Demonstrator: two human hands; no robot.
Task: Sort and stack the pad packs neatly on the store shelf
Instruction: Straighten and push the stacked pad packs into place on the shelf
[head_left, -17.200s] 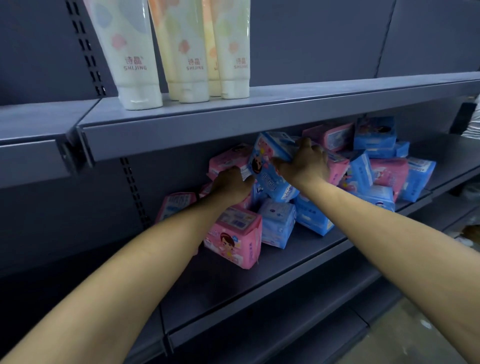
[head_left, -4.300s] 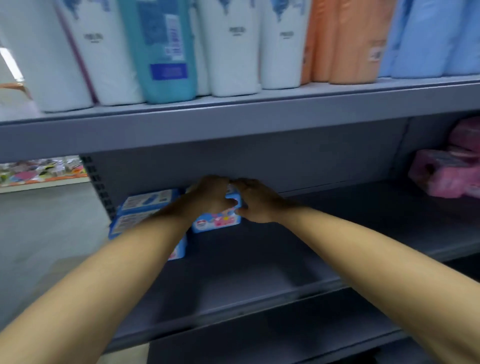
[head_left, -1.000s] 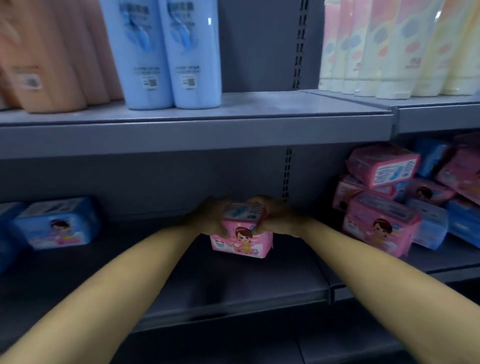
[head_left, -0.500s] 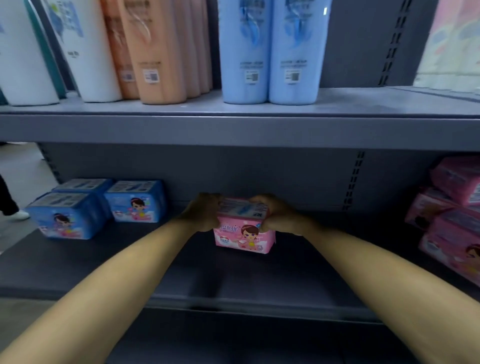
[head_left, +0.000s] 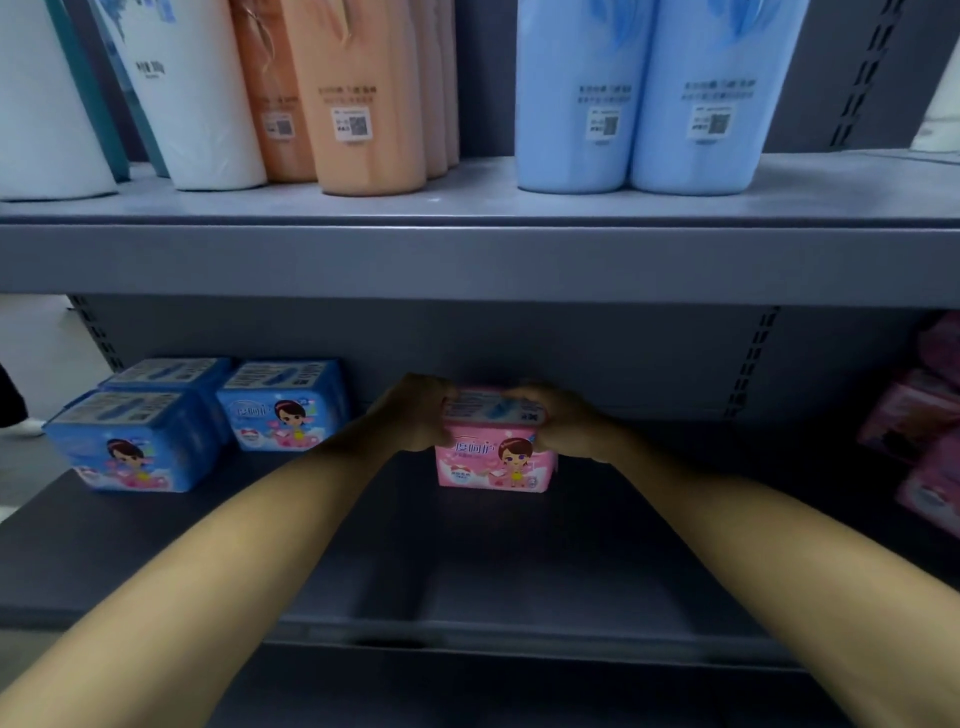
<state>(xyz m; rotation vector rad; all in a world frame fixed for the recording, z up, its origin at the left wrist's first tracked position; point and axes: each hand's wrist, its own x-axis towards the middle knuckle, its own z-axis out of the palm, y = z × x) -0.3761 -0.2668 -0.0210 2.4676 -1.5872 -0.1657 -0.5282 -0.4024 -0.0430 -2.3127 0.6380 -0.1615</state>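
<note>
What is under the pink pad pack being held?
The grey shelf lies below the pink pad pack; its underside is hidden, so contact is unclear. Left hand and right hand grip its top.

Both arms reach forward, nearly level — left hand (head_left: 415, 415) and right hand (head_left: 563, 423) curled, gripping the pink pack (head_left: 493, 457) from either side.
</note>
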